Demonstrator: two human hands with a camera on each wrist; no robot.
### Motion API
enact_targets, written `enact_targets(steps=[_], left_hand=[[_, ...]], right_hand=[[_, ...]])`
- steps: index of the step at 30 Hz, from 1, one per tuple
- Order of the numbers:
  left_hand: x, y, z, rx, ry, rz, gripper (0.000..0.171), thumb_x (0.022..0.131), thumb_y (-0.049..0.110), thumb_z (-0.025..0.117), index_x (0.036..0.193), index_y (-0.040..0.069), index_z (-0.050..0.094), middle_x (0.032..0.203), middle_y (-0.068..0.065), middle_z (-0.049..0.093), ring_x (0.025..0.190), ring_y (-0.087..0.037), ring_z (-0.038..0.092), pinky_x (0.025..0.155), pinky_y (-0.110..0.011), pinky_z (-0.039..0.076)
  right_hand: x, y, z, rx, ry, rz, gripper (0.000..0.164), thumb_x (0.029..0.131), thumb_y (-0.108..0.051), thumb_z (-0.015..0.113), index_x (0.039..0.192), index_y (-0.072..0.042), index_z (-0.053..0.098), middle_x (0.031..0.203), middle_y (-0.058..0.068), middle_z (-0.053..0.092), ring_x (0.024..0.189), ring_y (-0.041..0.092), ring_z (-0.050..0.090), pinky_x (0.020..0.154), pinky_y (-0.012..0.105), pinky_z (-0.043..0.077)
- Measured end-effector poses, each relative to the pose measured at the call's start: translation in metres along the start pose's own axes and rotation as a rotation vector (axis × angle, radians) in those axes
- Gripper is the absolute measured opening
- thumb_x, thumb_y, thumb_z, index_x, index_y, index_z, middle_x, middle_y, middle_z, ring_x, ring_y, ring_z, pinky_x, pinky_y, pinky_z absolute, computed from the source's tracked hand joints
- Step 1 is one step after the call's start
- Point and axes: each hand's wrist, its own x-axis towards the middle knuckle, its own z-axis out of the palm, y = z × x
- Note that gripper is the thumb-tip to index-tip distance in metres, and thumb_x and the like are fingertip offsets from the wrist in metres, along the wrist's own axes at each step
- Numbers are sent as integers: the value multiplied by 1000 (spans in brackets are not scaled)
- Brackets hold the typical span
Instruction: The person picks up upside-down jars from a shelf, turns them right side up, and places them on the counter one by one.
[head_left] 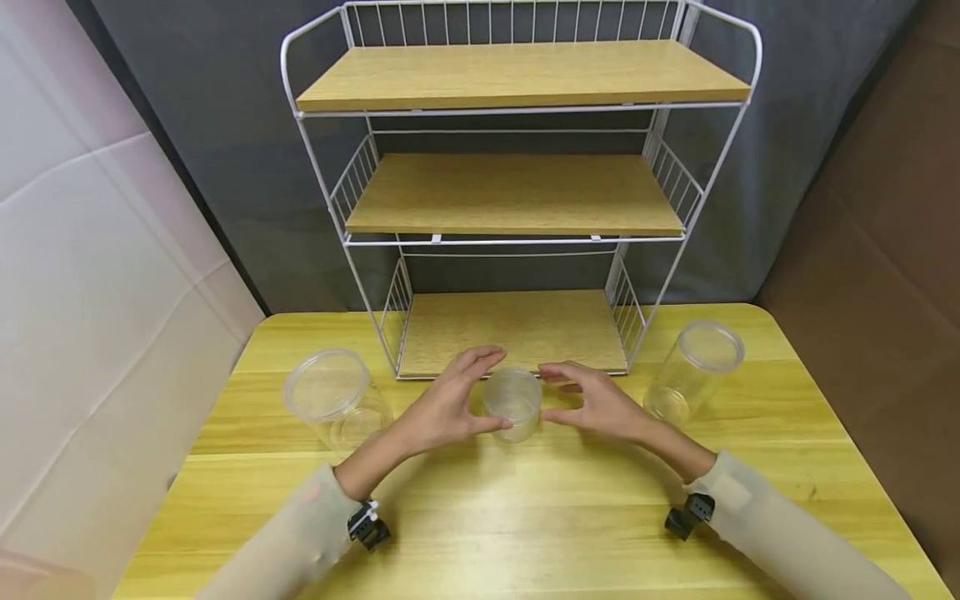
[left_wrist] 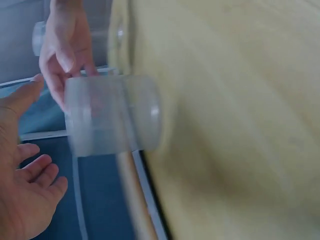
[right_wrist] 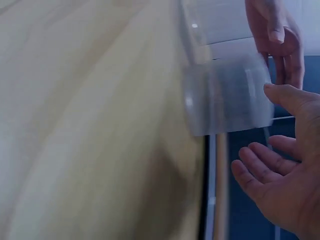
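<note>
You have three clear, colourless jars on a yellow wood-grain bench, a white wire rack with light wooden shelves, and a dark grey backdrop.

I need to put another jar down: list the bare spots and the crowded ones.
Bare: all three shelves of the rack, and the near table strip between the sleeves. Crowded: rack front, where left hand and right hand flank the small clear jar.
</note>
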Motion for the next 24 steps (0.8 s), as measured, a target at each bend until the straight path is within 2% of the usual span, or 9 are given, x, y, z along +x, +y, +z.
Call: enact_targets(steps=[3,6,12,14,20,22,24], left_hand=[[-1,10,-16,42,28,33,95,83,32,93,160,4,44,159,-14,47,148,-34,45,118,-55,46],[-3,20,-35,89,73,94,95,84,33,93,160,3,43,159,-15,47,147,-35,46,118,-56,47],[-10,31,-75,193,179,210,98,83,30,93,161,3,42,160,-17,44,146,-34,45,111,-56,51],[-14,31,-86,221,203,213,98,83,30,93,162,4,40,161,-17,43,144,-33,46,106,-54,54],[-28,28,-119,274,264,181,94,86,29,91,161,3,42,160,-18,45,142,-36,49,102,-57,54],[-32,25,-129,290,287,174,89,89,32,88,159,2,44,158,-19,48,142,-38,49,104,-60,52],[-37,22,-140,313,310,162,84,94,45,81,157,2,47,155,-19,51,140,-38,50,105,-59,52]], right_hand=[[-3,-15,-13,-28,28,-44,70,90,-15,86,149,5,54,148,22,60,133,41,60,108,54,56],[-7,-32,-30,-54,57,-86,70,90,-13,86,150,2,54,151,22,57,135,42,58,109,54,54],[-16,-65,-65,-150,68,-95,76,91,-19,86,157,-8,50,158,14,52,140,36,56,116,51,50],[-20,-73,-75,-191,77,-101,78,90,-20,87,158,-9,50,159,13,52,139,35,57,115,52,49],[-33,-88,-106,-350,137,-115,79,89,-20,88,158,-15,51,159,8,53,140,33,56,111,57,50],[-38,-91,-118,-387,157,-110,77,89,-20,87,158,-18,52,158,7,55,142,31,54,115,44,49],[-43,-93,-129,-418,178,-103,74,89,-19,87,156,-17,55,155,6,57,141,31,55,116,28,44]])
